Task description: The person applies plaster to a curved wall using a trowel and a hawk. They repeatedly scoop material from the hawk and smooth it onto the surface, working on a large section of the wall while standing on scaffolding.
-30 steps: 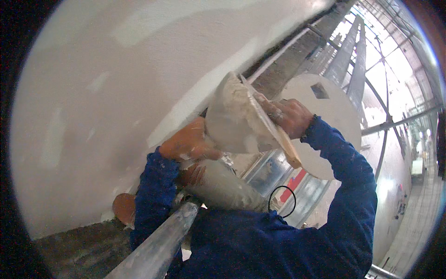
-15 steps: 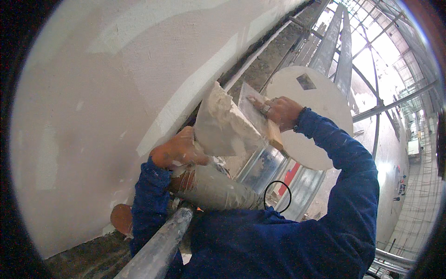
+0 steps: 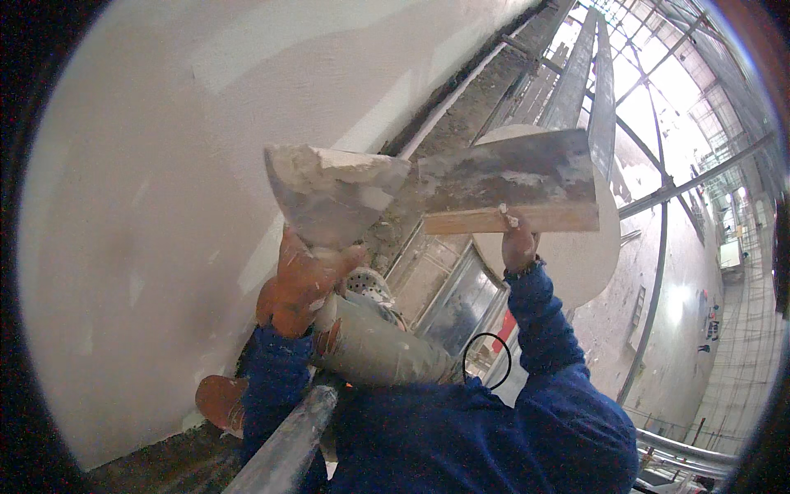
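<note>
My left hand (image 3: 304, 276) is closed around the lower end of a broad putty knife (image 3: 333, 206), whose handle the fingers hide. Light, wet plaster (image 3: 325, 165) lies along the knife's far edge. My right hand (image 3: 520, 235) grips a wide plastering blade (image 3: 510, 169) by its wooden back strip (image 3: 461, 221). Smears of plaster mark the blade's broad face, which is turned into view. Both tools are raised in front of me, and their near corners meet or overlap; contact between them I cannot tell.
A plaster-patched wall (image 3: 164, 206) rises along the left. Behind the right tool is a round pale board (image 3: 597, 255). A metal pole (image 3: 288, 436) runs past my left arm, beside my bent knee (image 3: 378, 337). Scaffold planks (image 3: 576, 74) and bars stand at the far right.
My left hand has turned the putty knife and shifted it left. The plastering blade has swung from a steep slant to nearly level, with my right hand now beneath it.
</note>
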The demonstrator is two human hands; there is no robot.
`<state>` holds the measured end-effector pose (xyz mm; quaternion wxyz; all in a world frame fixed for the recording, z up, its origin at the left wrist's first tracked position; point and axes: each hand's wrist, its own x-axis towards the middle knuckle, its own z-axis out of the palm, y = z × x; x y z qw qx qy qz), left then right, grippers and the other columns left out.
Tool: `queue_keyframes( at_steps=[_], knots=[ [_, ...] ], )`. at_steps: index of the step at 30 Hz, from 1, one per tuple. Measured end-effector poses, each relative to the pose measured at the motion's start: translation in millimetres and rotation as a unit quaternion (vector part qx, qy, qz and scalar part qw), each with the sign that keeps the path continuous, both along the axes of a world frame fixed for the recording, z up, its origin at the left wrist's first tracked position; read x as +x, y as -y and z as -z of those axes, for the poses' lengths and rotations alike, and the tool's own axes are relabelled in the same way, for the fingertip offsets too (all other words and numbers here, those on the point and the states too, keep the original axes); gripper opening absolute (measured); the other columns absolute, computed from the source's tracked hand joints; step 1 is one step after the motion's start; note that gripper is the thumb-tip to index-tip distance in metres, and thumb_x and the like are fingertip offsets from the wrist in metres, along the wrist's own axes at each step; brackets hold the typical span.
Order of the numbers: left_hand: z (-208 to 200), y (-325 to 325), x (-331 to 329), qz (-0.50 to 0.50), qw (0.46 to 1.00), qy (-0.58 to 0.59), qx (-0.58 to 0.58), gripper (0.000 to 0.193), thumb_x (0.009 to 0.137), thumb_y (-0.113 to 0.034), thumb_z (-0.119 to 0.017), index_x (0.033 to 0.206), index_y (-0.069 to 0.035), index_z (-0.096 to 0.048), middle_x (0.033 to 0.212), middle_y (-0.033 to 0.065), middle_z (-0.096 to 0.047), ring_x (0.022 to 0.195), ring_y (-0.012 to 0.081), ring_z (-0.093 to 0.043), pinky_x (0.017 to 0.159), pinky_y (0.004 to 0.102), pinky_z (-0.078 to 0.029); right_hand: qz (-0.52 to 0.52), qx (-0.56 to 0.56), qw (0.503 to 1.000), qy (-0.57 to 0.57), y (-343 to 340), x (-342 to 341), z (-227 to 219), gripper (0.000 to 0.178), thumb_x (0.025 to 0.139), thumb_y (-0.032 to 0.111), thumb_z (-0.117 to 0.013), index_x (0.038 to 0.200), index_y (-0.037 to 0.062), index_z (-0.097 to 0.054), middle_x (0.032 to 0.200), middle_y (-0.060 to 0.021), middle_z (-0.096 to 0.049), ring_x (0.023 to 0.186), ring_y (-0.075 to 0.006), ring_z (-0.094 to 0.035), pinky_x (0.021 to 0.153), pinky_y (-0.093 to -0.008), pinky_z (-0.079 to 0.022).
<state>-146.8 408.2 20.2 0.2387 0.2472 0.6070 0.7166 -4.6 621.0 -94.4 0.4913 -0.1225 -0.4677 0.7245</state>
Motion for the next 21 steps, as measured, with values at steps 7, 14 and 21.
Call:
queue_keyframes(
  at_steps=[7,14,21],
  knots=[
    [0,20,-13,-0.173,0.966,-0.173,-0.089,0.049,0.059,-0.009,-0.071,0.102,0.001,-0.049,0.096,0.0126,-0.058,0.085,0.0215,-0.056,0.076,0.0314,-0.044,-0.12,0.079,0.988,-0.051,-12,21,32,0.037,0.08,0.025,-0.047,0.11,0.0027,-0.048,0.11,-0.0135,-0.051,0.102,-0.0254,-0.048,0.092,-0.0389,-0.033],
    [5,76,-17,-0.327,0.897,-0.231,-0.187,0.037,0.063,-0.012,-0.069,0.094,0.002,-0.055,0.093,0.0119,-0.059,0.082,0.0214,-0.058,0.072,0.0306,-0.045,0.015,0.138,0.984,0.109,8,1,43,0.036,0.083,0.021,-0.046,0.115,0.0047,-0.045,0.107,-0.0137,-0.05,0.105,-0.025,-0.045,0.089,-0.0383,-0.035],
    [-5,183,19,-0.512,0.811,-0.204,-0.195,0.037,0.063,-0.013,-0.069,0.094,0.002,-0.054,0.092,0.0127,-0.06,0.083,0.0228,-0.058,0.072,0.0314,-0.046,0.003,0.229,0.947,0.226,-16,-32,65,0.035,0.079,0.022,-0.05,0.11,0.0046,-0.046,0.106,-0.0134,-0.049,0.099,-0.0252,-0.046,0.084,-0.0375,-0.036]
  ],
)
